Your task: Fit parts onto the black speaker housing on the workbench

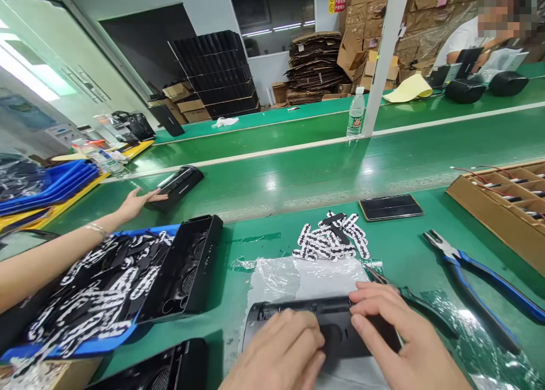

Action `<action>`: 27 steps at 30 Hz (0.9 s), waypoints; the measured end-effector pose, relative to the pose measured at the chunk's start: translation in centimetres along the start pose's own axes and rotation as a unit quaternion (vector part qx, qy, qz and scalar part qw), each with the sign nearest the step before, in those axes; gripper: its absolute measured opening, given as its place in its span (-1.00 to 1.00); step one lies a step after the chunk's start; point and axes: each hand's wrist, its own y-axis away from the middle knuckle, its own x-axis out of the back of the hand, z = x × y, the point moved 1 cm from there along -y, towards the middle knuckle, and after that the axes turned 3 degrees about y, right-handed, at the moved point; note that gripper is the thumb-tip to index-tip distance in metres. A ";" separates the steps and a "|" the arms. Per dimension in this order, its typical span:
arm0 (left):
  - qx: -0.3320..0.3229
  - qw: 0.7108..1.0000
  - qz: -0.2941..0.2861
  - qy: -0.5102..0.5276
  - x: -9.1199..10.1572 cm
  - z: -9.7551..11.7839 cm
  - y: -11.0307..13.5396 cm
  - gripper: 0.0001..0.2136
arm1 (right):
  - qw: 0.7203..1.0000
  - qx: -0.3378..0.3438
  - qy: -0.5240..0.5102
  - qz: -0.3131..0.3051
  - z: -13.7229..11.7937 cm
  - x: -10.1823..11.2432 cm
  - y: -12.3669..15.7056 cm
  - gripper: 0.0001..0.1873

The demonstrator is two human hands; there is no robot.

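A black plastic speaker housing (336,322) lies on a white plastic sheet (276,282) right in front of me. My left hand (283,347) rests on its left part with fingers curled in, and what they may pinch is hidden. At the right end, my right hand (392,325) grips the housing, its fingertips along the top edge. Pliers with dark handles (426,307) lie partly under my right hand. Beyond the sheet is a pile of white-backed black strips (332,239).
A co-worker's hand (134,204) reaches from the left to a black housing (181,185) on the green belt. Open housings (187,271) and a blue tray of strips (123,336) stand left. Blue-handled pliers (472,276), a black panel (392,207) and a divided cardboard box (489,214) are right.
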 end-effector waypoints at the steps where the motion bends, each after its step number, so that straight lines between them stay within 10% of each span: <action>1: 0.017 0.999 -0.021 0.027 0.1 -0.1 -0.6 -0.83 | 1.000 0.003 -0.004 0.005 0.1 -0.2 0.1 -0.91; 13: 0.214 0.918 -0.245 0.226 2.4 0.0 -5.3 -0.83 | 0.994 0.044 -0.076 0.071 -1.2 -0.1 -0.9 -0.88; 27: 0.238 0.892 -0.285 0.259 3.1 -0.5 -6.0 -0.83 | 0.990 0.053 -0.102 0.080 -1.3 -0.2 -1.0 -0.84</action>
